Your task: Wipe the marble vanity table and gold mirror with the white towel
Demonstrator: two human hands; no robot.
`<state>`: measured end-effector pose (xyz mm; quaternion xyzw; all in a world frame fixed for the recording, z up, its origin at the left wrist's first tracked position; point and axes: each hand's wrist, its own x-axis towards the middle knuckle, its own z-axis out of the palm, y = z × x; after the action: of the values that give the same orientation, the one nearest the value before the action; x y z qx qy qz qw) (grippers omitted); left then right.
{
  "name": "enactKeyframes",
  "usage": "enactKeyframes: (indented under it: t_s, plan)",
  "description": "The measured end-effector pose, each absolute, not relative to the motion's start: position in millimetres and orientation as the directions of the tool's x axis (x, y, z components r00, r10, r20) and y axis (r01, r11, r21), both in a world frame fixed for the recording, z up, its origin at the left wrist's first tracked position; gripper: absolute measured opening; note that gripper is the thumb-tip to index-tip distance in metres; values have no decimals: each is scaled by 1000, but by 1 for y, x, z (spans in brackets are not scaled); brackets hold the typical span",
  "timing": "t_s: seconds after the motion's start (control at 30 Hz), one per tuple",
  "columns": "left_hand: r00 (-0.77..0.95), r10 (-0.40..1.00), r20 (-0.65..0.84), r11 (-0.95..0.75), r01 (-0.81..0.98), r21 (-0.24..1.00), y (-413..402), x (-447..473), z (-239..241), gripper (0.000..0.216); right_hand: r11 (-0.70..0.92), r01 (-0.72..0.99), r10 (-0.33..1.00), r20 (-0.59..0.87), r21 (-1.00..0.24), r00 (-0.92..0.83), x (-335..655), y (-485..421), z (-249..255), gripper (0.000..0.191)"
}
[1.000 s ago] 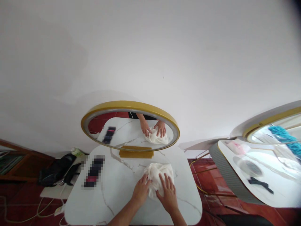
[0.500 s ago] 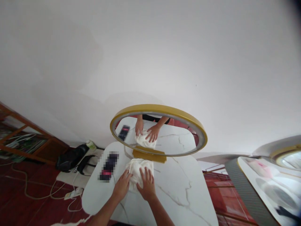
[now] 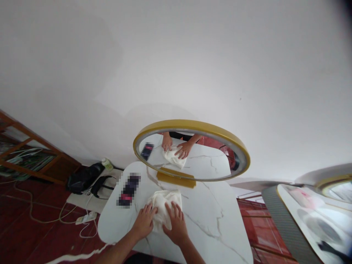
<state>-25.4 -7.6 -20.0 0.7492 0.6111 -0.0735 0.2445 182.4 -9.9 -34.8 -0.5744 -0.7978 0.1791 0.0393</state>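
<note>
The left hand (image 3: 144,221) and right hand (image 3: 176,223) rest, fingers spread, on a crumpled white cloth (image 3: 161,203) atop the white, grey-veined, round-cornered table (image 3: 210,212). Room is widest toward the right edge; a gold-framed, rounded mirror (image 3: 200,159) limits it behind.
</note>
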Motion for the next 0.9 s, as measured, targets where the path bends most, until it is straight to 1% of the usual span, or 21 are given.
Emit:
enactKeyframes:
  t_s: [0.1, 0.2, 0.27, 0.33, 0.43, 0.53, 0.67, 0.77, 0.9]
  plan:
    - [313, 824, -473, -161, 929, 335, -33, -28, -23, 71, 286, 886, 911, -181, -365, -369, 196, -39, -45, 90]
    - [394, 762, -514, -187, 893, 408, -59, -32, -28, 72, 311, 859, 861, -263, -406, -436, 211, -66, -58, 100]
    - [432, 733, -526, -209, 878, 431, -71, -33, -34, 72, 326, 844, 822, -314, -426, -475, 219, -77, -65, 103]
    - [441, 723, -532, -223, 877, 425, -77, -33, -41, 73, 333, 838, 805, -333, -433, -491, 224, -81, -67, 102]
    - [420, 740, -526, -222, 890, 399, -75, -30, -48, 75, 335, 842, 817, -314, -424, -483, 225, -78, -63, 97]
    - [407, 784, -470, -228, 892, 391, -61, -23, -45, 73, 315, 863, 858, -271, -394, -437, 218, -69, -52, 93]
    - [380, 843, -381, -232, 896, 379, -31, -10, -33, 69, 250, 913, 927, -193, -323, -322, 208, -49, -39, 90]
    - [353, 875, -331, -227, 904, 363, -8, 1, -31, 67, 215, 940, 952, -159, -265, -263, 204, -29, -32, 90]
    - [350, 896, -273, -228, 891, 393, 14, 11, -38, 63, 168, 964, 972, -128, -207, -197, 207, -2, -29, 89]
